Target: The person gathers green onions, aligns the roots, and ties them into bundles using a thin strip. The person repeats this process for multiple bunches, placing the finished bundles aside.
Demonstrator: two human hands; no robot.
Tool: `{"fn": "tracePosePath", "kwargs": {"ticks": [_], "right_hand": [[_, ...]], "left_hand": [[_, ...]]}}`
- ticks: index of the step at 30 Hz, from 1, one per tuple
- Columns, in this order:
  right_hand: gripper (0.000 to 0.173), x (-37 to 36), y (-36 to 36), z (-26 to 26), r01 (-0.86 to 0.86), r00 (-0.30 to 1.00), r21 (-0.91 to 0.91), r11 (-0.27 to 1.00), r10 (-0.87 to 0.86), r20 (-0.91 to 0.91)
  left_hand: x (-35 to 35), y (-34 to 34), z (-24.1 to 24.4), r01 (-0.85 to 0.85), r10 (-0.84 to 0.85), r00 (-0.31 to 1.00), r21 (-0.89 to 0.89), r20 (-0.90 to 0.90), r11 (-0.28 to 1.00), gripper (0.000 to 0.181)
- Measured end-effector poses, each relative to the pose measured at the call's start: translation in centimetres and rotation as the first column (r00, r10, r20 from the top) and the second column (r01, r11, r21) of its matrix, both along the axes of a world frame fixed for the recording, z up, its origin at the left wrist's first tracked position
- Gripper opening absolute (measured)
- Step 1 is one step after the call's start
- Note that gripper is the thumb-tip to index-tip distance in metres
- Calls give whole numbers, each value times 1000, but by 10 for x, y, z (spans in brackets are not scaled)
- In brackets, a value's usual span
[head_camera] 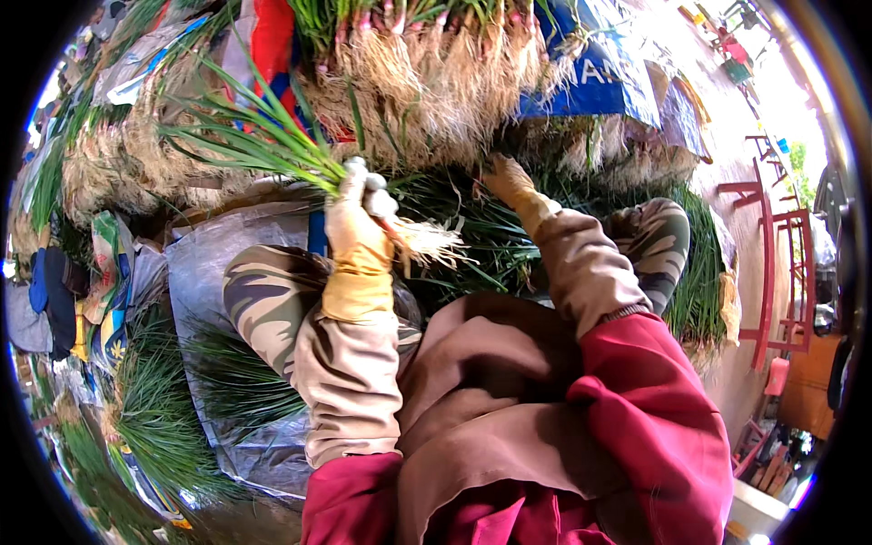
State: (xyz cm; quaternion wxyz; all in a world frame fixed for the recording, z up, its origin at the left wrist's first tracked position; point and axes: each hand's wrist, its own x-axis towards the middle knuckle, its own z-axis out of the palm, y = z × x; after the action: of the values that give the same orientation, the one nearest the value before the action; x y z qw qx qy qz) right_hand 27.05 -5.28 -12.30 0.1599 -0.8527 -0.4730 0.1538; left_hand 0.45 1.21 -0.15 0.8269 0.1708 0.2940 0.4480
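Observation:
In a yellowish glove, my left hand (357, 211) is closed around a bunch of green onions (293, 153); the leaves point up to the left, the pale roots down to the right. My right hand (505, 178), gloved too, reaches to the lower edge of a big heap of rooted green onions (422, 82). Its fingertips are partly hidden among roots, so its grip cannot be made out. Between my knees lie more dark green leaves (470, 238).
A grey plastic sheet (238, 238) with leaves lies by my left knee. A blue printed sheet (579, 82) lies beside the heap. More onion bundles (157, 409) are at lower left. Red metal frames (766, 272) stand at the right, and shod feet (58, 293) show at the far left.

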Motion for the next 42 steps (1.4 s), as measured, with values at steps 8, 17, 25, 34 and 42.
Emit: {"fn": "tracePosePath", "kwargs": {"ticks": [8,17,25,34,42], "right_hand": [[33,39,46,-64,-13,934,-186,983,-54,-353],[40,-18,18,74,-498,838,-506,705,541,-71],[25,-89,177,205,-58,998,403,913,65,-3],[13,-61,162,236,200,796,502,842,159,-584],[9,-17,51,181,212,462,596,774,458,-759]], "left_hand": [[15,-3,-3,-28,27,999,-17,-39,999,11],[23,-8,13,-100,99,994,5,50,995,13],[28,-5,1,-150,150,988,2,-29,989,14],[16,-2,3,-197,197,980,-2,26,980,14],[28,-5,17,-63,63,998,17,-8,998,9]]}}
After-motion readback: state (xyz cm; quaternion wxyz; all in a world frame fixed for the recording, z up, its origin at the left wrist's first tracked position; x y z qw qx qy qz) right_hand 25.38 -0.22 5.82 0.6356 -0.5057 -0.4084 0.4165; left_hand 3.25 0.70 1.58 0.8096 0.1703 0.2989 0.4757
